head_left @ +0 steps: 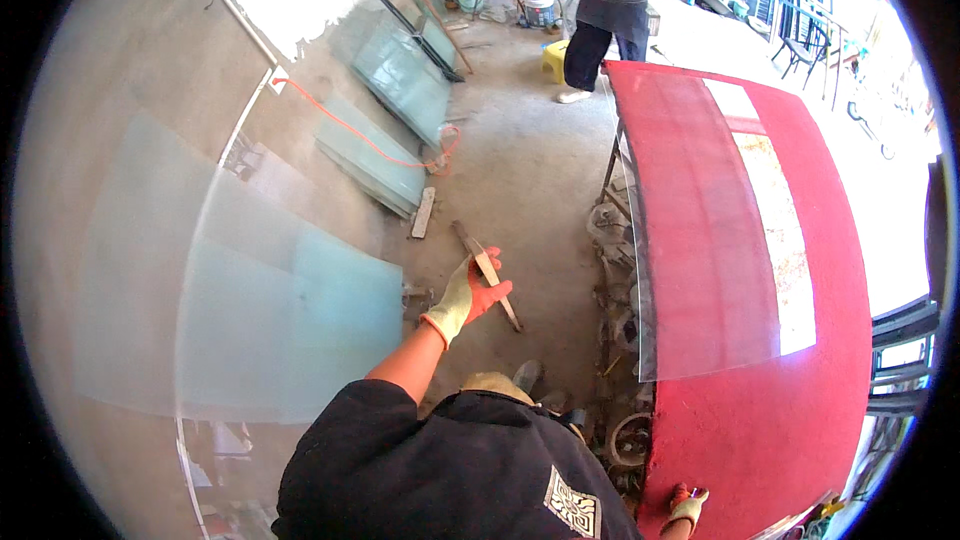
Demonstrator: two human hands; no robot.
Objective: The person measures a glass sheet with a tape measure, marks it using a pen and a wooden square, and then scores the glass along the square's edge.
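My left hand (468, 296), in a pale glove with orange fingers, is held out over the floor. Its fingers close round a slim wooden stick (490, 273), pale in the middle and dark toward both ends. My right hand (687, 505), gloved the same way, rests at the near edge of a red-covered table (740, 430). Its fingers are curled, with a small light spot between them too tiny to name. On the table lies a clear glass sheet (700, 220), its left edge jutting past the table. A pale, rust-speckled strip (780, 230) runs along its right part.
Large glass panes (345, 315) lean against the left wall, with more panes (400, 70) farther back. An orange cord (370, 145) trails down to the floor. Another person (610, 10) stands beyond the table, near a yellow stool (555, 61). Clutter (615, 240) fills the space under the table.
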